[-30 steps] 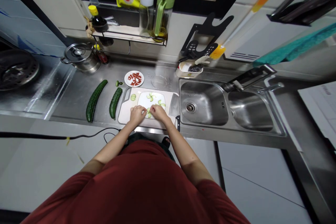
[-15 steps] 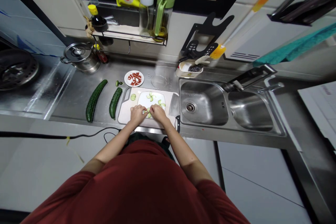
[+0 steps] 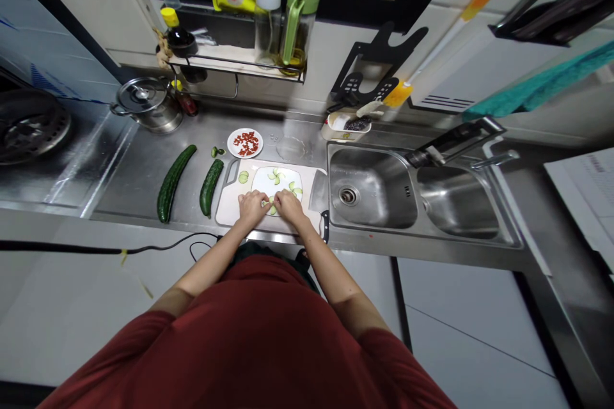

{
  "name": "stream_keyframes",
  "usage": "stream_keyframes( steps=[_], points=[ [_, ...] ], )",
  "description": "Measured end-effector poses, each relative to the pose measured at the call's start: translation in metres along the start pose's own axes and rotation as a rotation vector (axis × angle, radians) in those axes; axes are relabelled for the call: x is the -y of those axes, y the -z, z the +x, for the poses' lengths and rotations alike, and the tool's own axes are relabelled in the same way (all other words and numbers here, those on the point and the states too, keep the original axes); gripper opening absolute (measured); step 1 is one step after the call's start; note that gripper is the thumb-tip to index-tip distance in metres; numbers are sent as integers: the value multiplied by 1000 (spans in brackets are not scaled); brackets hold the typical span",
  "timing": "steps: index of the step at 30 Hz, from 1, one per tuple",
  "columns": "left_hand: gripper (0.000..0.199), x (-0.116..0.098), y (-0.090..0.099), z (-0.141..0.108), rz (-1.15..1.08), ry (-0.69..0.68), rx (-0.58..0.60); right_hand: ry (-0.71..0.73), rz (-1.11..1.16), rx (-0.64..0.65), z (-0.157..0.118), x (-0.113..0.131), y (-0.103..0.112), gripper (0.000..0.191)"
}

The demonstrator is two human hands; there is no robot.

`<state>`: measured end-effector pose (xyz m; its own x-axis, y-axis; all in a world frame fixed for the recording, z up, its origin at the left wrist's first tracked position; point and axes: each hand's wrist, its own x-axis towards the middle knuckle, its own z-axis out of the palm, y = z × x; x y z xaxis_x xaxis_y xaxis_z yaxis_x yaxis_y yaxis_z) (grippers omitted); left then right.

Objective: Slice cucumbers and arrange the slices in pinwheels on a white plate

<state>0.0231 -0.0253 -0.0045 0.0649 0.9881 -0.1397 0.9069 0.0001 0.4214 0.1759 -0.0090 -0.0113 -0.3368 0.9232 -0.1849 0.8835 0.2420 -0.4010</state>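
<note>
Slices of pale green cucumber with darker green edges (image 3: 276, 176) are lying in small curved fans on a white plate with rounded corners (image 3: 260, 181): one fan is sitting near the far edge, one is sitting toward the right side, and one is lying at the near edge, between the two hands. The plate is resting on a beige cutting board with grey ends (image 3: 233, 208), which is lying flat on a stainless-steel bench (image 3: 137, 179). The left hand (image 3: 252, 208) is reaching over the plate's near left part, its fingers bent and its fingertips drawn together at the near fan. The right hand (image 3: 288, 206) is facing it from the other side, fingers likewise curled inward and closed up; whether either is gripping a slice, I cannot tell.

A small pale green stack of cucumber slices (image 3: 244, 177) is sitting on the board, left of the plate. Two long dark green cucumbers (image 3: 175, 183) are lying on the bench to the left, well apart from each other. Beyond the board, a round white dish (image 3: 231, 142) is holding small red pieces (image 3: 246, 143). A black riveted handle (image 3: 325, 226) is showing beside the board's near right corner.
</note>
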Motion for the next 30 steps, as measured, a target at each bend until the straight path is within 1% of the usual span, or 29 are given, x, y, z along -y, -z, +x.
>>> stream_keyframes(
  steps=[8,17,24,27,30],
  points=[
    [19,1,-3,3,-17,7,-2,6,19,-25,-2,-3,-3,13],
    [22,-1,0,4,9,36,28,-6,7,0,-2,-2,-2,14],
    [21,-3,1,5,51,61,56,7,40,-23,-2,-6,-1,14],
    [20,-3,1,5,52,63,53,-10,12,-32,-5,-8,2,14],
    [21,-3,0,5,49,56,43,-21,-37,-7,-9,-7,4,14]
  ],
)
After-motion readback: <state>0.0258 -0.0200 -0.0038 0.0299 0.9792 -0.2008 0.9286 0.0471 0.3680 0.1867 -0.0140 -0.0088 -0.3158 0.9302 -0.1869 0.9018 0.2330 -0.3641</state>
